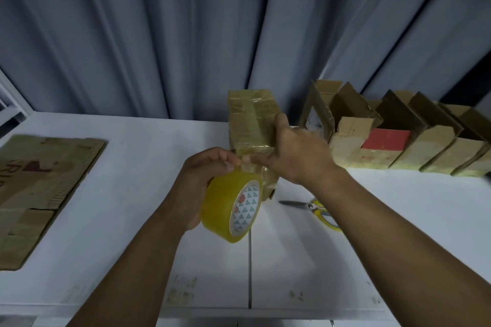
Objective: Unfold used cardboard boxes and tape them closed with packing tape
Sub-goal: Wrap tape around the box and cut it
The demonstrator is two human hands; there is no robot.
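Two bare forearms reach in from 6 o'clock over a white surface [132,220]. The left hand [210,180] holds one roll of tape [231,210], yellowish and clear. Its fingers [220,152] are curled round the roll's rim, with thumb and forefinger pinched together on the loose end. The roll's core carries a print of small green triangles and red marks, with no words that can be read.

At 12 o'clock from the roll, one small box [249,119] is lifted off the surface, already banded with glossy tape. The right hand [297,154] clamps its right side, fingers closed on its near edge.

At 3 o'clock lies one pair of scissors [305,206] with yellow handles, partly hidden by the right forearm.

At 9 o'clock one flattened cardboard sheet [39,188] lies flat. It shows dark red printing cut off at the edge, perhaps "RU".

At 2 o'clock stand at least five open boxes [425,146] in a row, touching, one with a red face.

Behind hangs a grey curtain [186,34].
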